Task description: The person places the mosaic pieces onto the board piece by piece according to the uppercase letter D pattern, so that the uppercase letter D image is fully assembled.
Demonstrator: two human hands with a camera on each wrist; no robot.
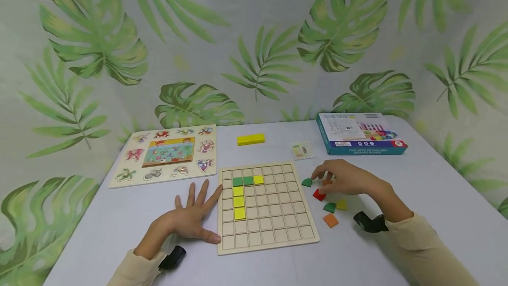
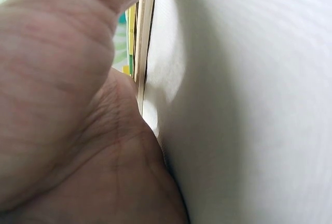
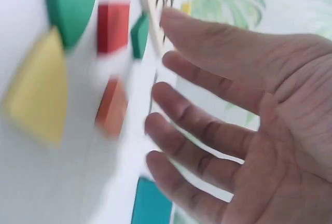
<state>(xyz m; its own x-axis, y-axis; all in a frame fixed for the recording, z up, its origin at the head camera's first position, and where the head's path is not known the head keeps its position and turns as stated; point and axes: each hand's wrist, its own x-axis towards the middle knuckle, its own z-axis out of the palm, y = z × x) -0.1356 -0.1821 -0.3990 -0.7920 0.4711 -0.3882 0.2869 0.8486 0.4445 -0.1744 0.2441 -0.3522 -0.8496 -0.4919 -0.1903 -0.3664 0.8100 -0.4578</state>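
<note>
A square wooden grid board (image 1: pixel 270 233) lies mid-table, with two green squares and several yellow squares set in its upper left cells. Spread flat, my left hand (image 1: pixel 194 215) touches the board's left edge with thumb and a fingertip. To the right of the board my right hand (image 1: pixel 349 178) hovers over loose pieces, fingers slightly bent and nothing between them. Under and around it lie a red piece (image 3: pixel 114 27), an orange piece (image 3: pixel 112 107), a yellow piece (image 3: pixel 39 86) and green quarter-round pieces (image 1: pixel 307 182). An orange square (image 1: pixel 331 220) sits nearest the front.
A sea-animal peg puzzle (image 1: pixel 158 180) lies at the back left. Behind the board are a yellow block (image 1: pixel 251 139) and a small pattern card (image 1: pixel 303 150). A boxed bead set (image 1: pixel 361 133) lies at the back right, before a leaf-print curtain (image 1: pixel 262 56).
</note>
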